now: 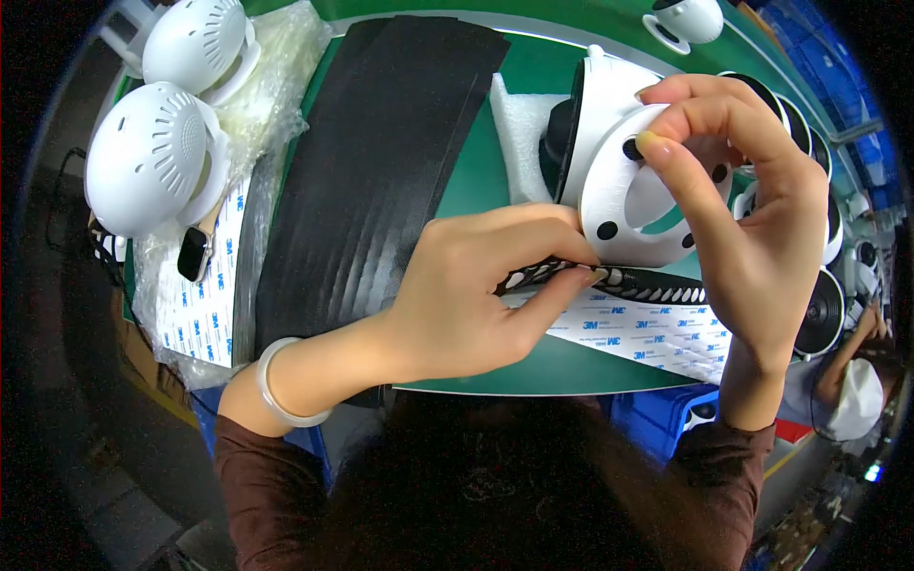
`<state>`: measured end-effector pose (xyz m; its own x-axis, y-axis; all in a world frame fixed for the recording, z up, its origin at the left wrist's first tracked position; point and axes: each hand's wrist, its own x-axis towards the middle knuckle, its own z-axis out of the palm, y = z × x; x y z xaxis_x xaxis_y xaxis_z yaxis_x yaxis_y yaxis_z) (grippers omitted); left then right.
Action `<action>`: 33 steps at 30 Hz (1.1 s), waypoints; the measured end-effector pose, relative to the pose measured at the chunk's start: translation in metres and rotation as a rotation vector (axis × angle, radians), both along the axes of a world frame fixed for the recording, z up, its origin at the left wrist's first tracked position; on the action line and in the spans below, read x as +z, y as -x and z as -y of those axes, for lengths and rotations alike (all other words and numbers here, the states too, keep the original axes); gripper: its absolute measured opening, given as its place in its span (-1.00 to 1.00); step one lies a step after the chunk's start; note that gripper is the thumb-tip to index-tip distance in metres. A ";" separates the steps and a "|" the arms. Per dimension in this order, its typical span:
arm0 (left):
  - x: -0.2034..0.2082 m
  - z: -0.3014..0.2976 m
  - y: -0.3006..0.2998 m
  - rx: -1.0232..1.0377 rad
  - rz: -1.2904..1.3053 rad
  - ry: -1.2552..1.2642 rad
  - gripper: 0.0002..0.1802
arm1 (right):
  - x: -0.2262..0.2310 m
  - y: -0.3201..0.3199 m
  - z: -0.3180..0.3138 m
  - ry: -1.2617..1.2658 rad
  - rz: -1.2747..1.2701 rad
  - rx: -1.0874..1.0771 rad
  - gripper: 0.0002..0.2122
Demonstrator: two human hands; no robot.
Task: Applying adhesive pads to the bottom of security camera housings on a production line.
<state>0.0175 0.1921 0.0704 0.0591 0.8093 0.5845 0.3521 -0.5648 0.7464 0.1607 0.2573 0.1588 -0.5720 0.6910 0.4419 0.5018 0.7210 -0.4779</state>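
Observation:
A white round device housing (607, 90) lies on its side on the green table (466, 176), its ring-shaped base (602, 190) facing me. Several round black pads (607, 230) sit on the ring. My right hand (752, 205) grips the ring's upper part, the thumb tip against a pad at its upper left and the index finger beside it. Just below the ring, my left hand (476, 285) is closed, pinching a black strip (657, 286) with rows of pale oval spots. The strip stretches right, toward my right wrist. Part of the ring is hidden behind my right fingers.
Wide black sheets (371, 143) lie left of the housing, and a white foam block (522, 143) props it. Two white devices (143, 157) stand far left by plastic wrap (276, 76) and a watch (195, 249). Printed backing paper (638, 333) lies in front; blue bin (657, 419) below.

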 end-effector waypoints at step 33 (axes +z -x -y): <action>0.013 0.000 -0.004 -0.033 0.357 0.377 -0.89 | -0.032 -0.048 -0.007 -0.040 -0.279 -0.091 -0.80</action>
